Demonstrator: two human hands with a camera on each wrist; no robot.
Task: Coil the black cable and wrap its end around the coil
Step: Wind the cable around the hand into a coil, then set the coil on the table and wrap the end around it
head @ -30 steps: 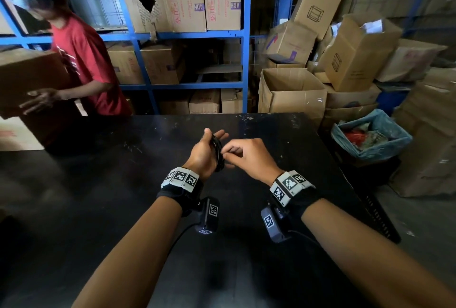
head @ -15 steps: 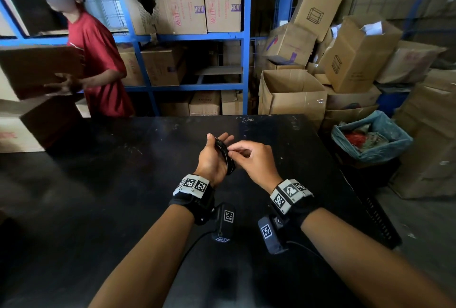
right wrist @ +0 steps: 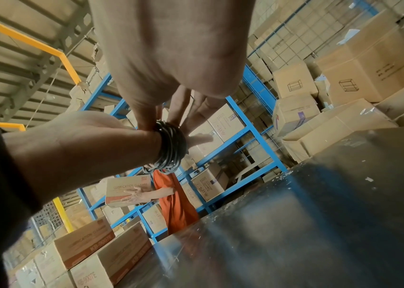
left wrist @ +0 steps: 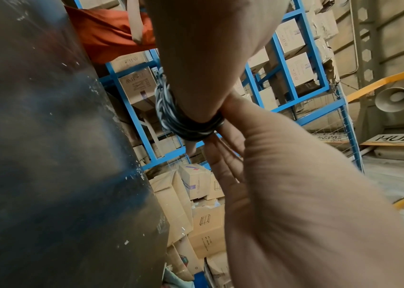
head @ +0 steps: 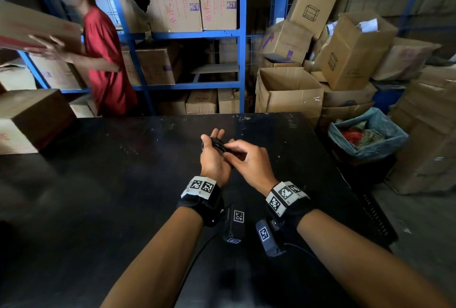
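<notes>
The black cable point(head: 218, 144) is wound into a small tight coil above the middle of the black table point(head: 123, 184). My left hand point(head: 212, 159) holds the coil, which loops round part of that hand in both wrist views: coil point(left wrist: 183, 124), coil point(right wrist: 171, 148). Its fingers point up and away. From the right, my right hand point(head: 249, 159) pinches the coil's near side with its fingertips. I cannot make out the cable's loose end. In the wrist views the left hand point(right wrist: 84, 146) and right hand point(left wrist: 294, 194) meet at the coil.
A person in a red shirt point(head: 106, 61) carries a cardboard box point(head: 32, 29) behind the table's far left. Another box point(head: 32, 120) sits on the table's left end. Blue shelving point(head: 243, 48) and stacked boxes fill the back. A blue-lined bin point(head: 365, 135) stands to the right.
Both hands have shifted slightly right with the coil, and the left hand has tilted so the coil lies flatter. The person in red has moved right and raised the box.
</notes>
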